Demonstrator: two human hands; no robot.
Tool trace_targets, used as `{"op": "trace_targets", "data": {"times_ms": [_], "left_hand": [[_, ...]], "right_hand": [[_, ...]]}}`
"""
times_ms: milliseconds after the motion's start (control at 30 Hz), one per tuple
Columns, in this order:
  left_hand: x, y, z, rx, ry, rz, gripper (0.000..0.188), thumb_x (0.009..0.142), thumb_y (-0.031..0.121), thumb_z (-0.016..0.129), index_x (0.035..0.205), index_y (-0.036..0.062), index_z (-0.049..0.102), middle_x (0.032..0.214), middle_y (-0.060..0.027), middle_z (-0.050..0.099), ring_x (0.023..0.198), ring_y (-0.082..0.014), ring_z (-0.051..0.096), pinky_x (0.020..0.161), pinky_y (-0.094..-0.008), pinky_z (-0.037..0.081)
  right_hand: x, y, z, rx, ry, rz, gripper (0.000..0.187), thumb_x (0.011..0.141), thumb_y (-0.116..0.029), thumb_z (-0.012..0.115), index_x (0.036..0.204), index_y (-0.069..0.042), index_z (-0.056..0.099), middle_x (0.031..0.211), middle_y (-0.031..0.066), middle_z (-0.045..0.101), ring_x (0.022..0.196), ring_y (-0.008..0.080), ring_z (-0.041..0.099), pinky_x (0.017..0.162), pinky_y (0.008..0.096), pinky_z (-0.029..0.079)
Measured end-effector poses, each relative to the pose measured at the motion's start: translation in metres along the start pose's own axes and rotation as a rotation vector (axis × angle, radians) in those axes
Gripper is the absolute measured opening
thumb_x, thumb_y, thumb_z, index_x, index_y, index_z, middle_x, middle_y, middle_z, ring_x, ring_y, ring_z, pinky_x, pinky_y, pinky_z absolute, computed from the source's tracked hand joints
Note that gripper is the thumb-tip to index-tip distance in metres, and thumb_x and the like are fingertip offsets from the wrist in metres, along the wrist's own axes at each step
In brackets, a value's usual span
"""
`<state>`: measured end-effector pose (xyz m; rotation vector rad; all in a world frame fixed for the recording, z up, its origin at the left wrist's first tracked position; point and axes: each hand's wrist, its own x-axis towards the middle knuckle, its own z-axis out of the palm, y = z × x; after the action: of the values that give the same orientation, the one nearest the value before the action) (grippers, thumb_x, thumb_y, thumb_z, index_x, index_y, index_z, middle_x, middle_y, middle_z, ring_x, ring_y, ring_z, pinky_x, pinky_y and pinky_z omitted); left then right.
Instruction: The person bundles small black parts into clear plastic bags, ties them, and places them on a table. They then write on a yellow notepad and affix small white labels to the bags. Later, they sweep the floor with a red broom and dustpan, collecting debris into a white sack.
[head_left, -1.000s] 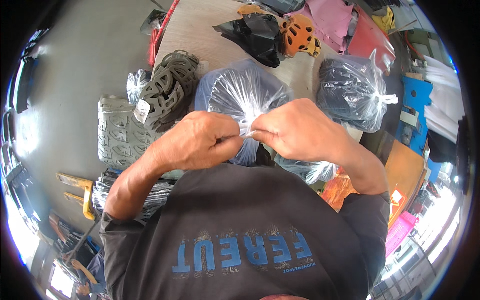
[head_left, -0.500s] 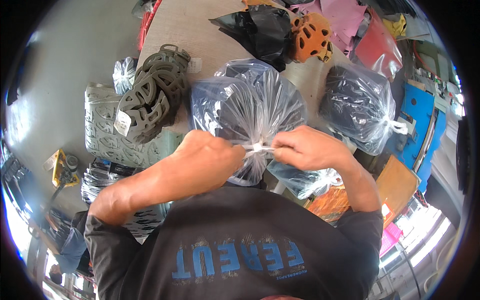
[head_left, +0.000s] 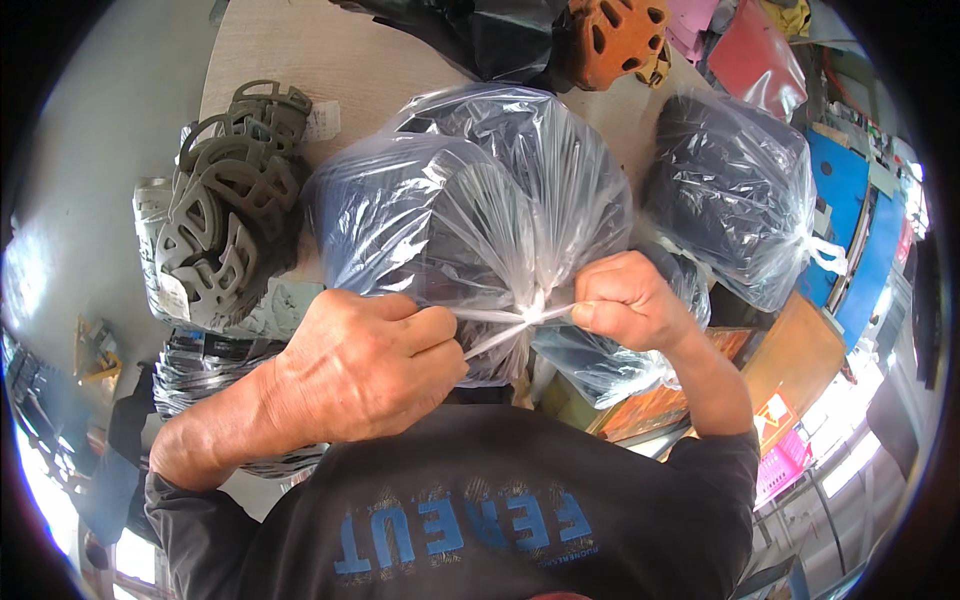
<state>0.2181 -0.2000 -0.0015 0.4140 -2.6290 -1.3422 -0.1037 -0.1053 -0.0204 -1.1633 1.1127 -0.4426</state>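
A large clear plastic bag [head_left: 560, 190] full of dark pieces lies in front of me, its gathered neck toward my body. Around that neck runs a white tie cord [head_left: 490, 316], crossed in a knot, with its ends stretched out to both sides. My left hand [head_left: 375, 365] is closed in a fist on the cord's left side, where two strands show. Right of the knot, my right hand [head_left: 632, 300] pinches the other end between thumb and bent fingers. The dark contents are blurred by the plastic's shine.
Olive-grey openwork cut pieces [head_left: 215, 200] are piled on the left of the table [head_left: 270, 50]. Black plastic [head_left: 500, 35] and an orange perforated piece [head_left: 615, 40] lie at the far side. Another tied bag [head_left: 735, 200] stands right, with a smaller bag [head_left: 605, 365] nearer.
My hands have moved apart, drawing the cord out longer on both sides of the knot. The view has shifted closer, and the bag looks larger.
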Motion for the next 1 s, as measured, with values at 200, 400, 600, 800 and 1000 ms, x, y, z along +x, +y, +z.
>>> {"op": "trace_targets", "data": {"times_ms": [200,400,600,800,1000], "left_hand": [[-0.006,0.016,-0.008,-0.388,0.028,-0.161,0.02,0.09,0.016,0.069,0.076,0.0056,0.059,0.078,-0.009,0.061,0.066,-0.0201,0.064,0.052,-0.0363,0.049],[-0.025,0.056,-0.034,-1.317,0.141,-0.565,0.039,0.108,0.038,0.055,0.091,0.005,0.066,0.063,-0.0026,0.062,0.053,-0.0044,0.049,0.05,-0.02,0.034],[-0.008,0.103,-0.032,-0.951,0.272,-0.606,0.027,0.107,0.02,0.05,0.116,-0.0006,0.064,0.089,-0.006,0.068,0.067,-0.0134,0.07,0.055,-0.0262,0.047],[-0.022,0.079,-0.037,-1.034,0.043,-0.527,0.03,0.102,0.028,0.052,0.102,0.0001,0.065,0.082,-0.0058,0.066,0.055,-0.0146,0.062,0.049,-0.0294,0.045],[-0.031,0.082,-0.019,-0.61,0.274,-0.529,0.024,0.091,0.021,0.061,0.097,-0.0024,0.064,0.078,-0.0163,0.067,0.063,-0.0252,0.065,0.062,-0.039,0.052]], "right_hand": [[-0.016,-0.028,0.011,0.096,0.036,0.027,0.036,0.093,-0.012,0.067,0.064,-0.001,0.049,0.059,0.0037,0.042,0.056,0.0107,0.037,0.052,0.0339,0.034],[-0.034,-0.11,0.04,-0.045,0.074,-0.289,0.018,0.086,-0.009,0.075,0.078,-0.002,0.061,0.082,0.0073,0.062,0.08,0.0208,0.058,0.073,0.0361,0.047],[0.0,-0.168,0.072,-0.744,0.311,-0.689,0.012,0.085,-0.006,0.078,0.092,0.0,0.07,0.122,0.0147,0.062,0.109,0.0341,0.063,0.096,0.0415,0.051],[0.023,-0.154,0.073,-0.234,0.059,-0.274,0.011,0.096,-0.009,0.071,0.098,0.002,0.071,0.111,0.014,0.069,0.089,0.0186,0.07,0.078,0.0329,0.056],[0.038,-0.126,0.074,0.159,-0.001,0.063,0.02,0.101,-0.018,0.07,0.107,0.0,0.063,0.089,0.0056,0.068,0.077,0.0102,0.064,0.067,0.0274,0.052]]}}
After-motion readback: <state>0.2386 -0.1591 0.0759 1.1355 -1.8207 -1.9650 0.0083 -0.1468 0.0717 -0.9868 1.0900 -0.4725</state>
